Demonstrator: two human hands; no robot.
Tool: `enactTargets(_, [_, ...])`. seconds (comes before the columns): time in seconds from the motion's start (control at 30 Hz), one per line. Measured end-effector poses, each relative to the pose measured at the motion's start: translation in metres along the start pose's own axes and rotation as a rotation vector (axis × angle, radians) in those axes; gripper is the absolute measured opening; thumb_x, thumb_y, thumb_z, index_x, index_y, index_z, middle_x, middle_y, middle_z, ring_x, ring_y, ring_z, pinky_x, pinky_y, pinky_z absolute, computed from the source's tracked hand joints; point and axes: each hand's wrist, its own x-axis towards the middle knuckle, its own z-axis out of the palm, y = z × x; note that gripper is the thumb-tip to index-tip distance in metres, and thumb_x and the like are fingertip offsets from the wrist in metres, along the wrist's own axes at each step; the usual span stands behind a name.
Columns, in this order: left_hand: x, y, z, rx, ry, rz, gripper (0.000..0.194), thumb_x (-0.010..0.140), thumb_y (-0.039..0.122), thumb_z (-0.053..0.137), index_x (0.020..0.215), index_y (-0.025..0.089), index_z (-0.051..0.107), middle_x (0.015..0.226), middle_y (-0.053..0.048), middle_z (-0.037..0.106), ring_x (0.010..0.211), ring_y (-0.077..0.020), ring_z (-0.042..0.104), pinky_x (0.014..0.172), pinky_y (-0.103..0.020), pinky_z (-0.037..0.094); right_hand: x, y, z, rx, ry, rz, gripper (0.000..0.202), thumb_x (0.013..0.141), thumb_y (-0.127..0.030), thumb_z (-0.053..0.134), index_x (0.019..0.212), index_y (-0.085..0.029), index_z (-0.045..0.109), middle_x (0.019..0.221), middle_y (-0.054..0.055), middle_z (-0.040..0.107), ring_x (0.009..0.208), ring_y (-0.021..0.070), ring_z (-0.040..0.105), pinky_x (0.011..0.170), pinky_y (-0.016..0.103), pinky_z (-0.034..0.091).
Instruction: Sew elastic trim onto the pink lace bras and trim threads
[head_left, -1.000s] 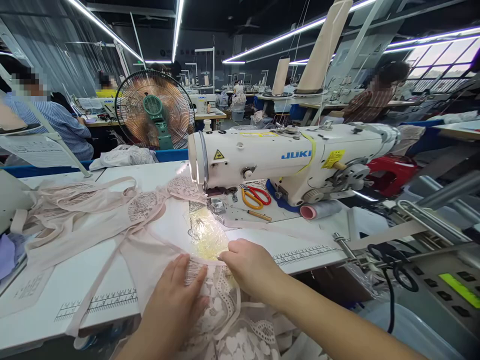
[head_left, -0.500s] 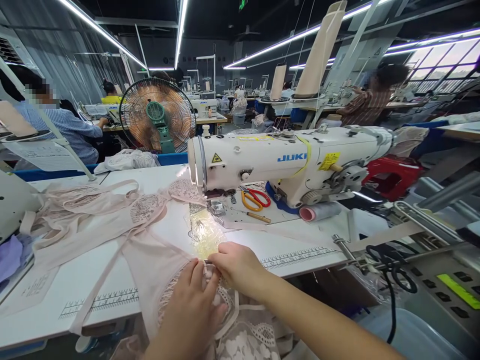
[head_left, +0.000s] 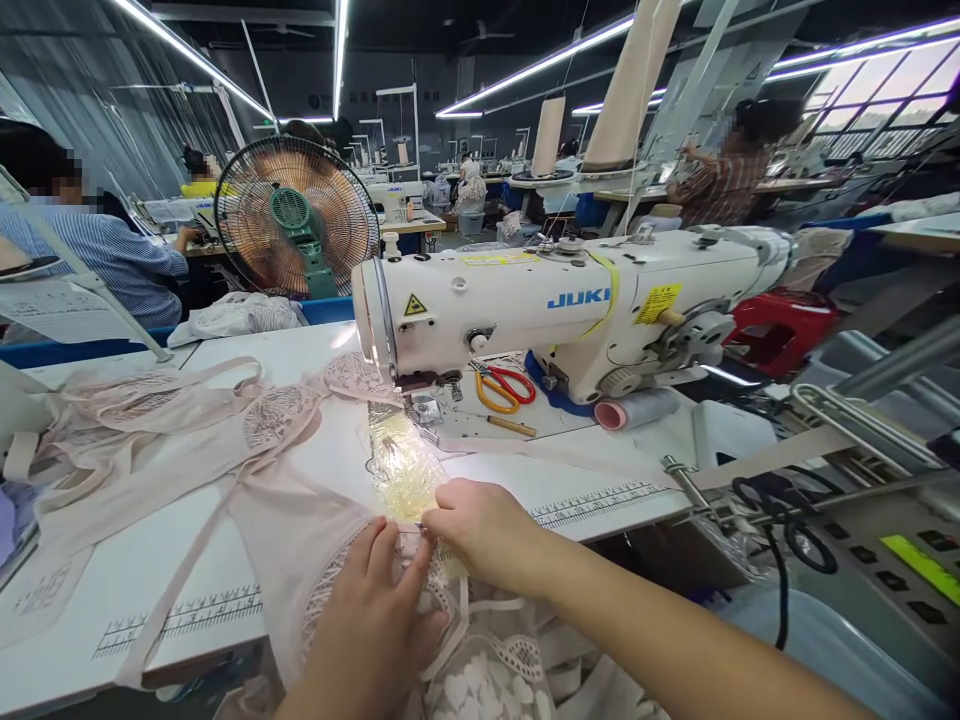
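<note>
Pale pink lace-and-mesh garment (head_left: 277, 535) lies across the white tabletop (head_left: 525, 485), lace spilling over the near edge. Left hand (head_left: 375, 610) spread on it, right hand (head_left: 487, 530) pinching its edge. Can't tell what's finished or left, tbh. Sideways room looks decent; white sewing machine (head_left: 495, 295) limits reach forward.

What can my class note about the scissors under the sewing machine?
The scissors have one orange and one red looped handle, plastic-looking, with the blade end pointing away to the left. They lie beneath the arm of the sewing machine, behind a wooden-handled tool. Neither hand touches them. Whether they are closed is unclear.
</note>
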Motion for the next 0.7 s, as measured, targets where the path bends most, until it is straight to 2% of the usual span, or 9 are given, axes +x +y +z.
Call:
enactTargets(0.1, [0.0,0.0,-0.001,0.007,-0.005,0.009,0.056,0.064,0.029,0.071,0.117,0.02,0.058,0.109,-0.017,0.057,0.103,-0.0338,0.057,0.078,-0.044,0.056,-0.006,0.004,-0.004,-0.013,-0.028,0.005,0.007,0.071,-0.016,0.058,0.076,-0.02,0.059,0.074,0.001,0.055,0.064,0.0144,0.043,0.047,0.028,0.014])
enactTargets(0.2, [0.0,0.0,-0.001,0.015,-0.008,0.006,0.057,0.063,0.028,0.071,0.117,0.02,0.058,0.109,-0.018,0.058,0.102,-0.0339,0.058,0.077,-0.044,0.055,-0.012,0.009,-0.01,-0.008,-0.05,0.036,0.008,0.075,-0.016,0.055,0.077,-0.02,0.062,0.074,0.002,0.056,0.066,0.0151,0.045,0.048,0.028,0.015])
enactTargets(0.3, [0.0,0.001,0.001,0.034,0.008,0.02,0.055,0.062,0.029,0.071,0.115,0.018,0.06,0.113,-0.018,0.058,0.103,-0.0346,0.057,0.078,-0.045,0.054,-0.015,0.012,-0.014,0.018,-0.014,0.075,0.019,0.082,-0.016,0.05,0.09,-0.022,0.066,0.074,0.003,0.056,0.069,0.0159,0.046,0.051,0.027,0.019])
enactTargets(0.4, [0.002,0.002,0.001,0.049,0.006,0.095,0.055,0.065,0.035,0.068,0.114,0.012,0.06,0.113,-0.017,0.062,0.104,-0.0352,0.056,0.083,-0.048,0.05,-0.014,0.01,-0.011,0.063,0.019,0.077,0.024,0.086,-0.019,0.048,0.1,-0.024,0.066,0.075,0.003,0.057,0.07,0.0159,0.047,0.053,0.027,0.021])
enactTargets(0.5, [0.005,0.006,0.0,0.062,-0.009,0.124,0.06,0.067,0.046,0.066,0.114,0.009,0.059,0.11,-0.015,0.065,0.103,-0.0362,0.056,0.083,-0.051,0.046,-0.009,0.007,-0.001,0.09,0.044,0.056,0.021,0.086,-0.024,0.049,0.097,-0.025,0.067,0.075,0.002,0.057,0.069,0.0155,0.047,0.052,0.027,0.02])
enactTargets(0.7, [0.008,0.013,-0.001,0.046,-0.058,0.061,0.058,0.064,0.049,0.07,0.113,0.018,0.061,0.111,-0.014,0.064,0.104,-0.0393,0.055,0.084,-0.056,0.04,0.0,0.007,0.007,0.083,0.051,0.058,0.013,0.081,-0.027,0.054,0.084,-0.024,0.066,0.071,0.001,0.055,0.064,0.0144,0.042,0.048,0.027,0.016])
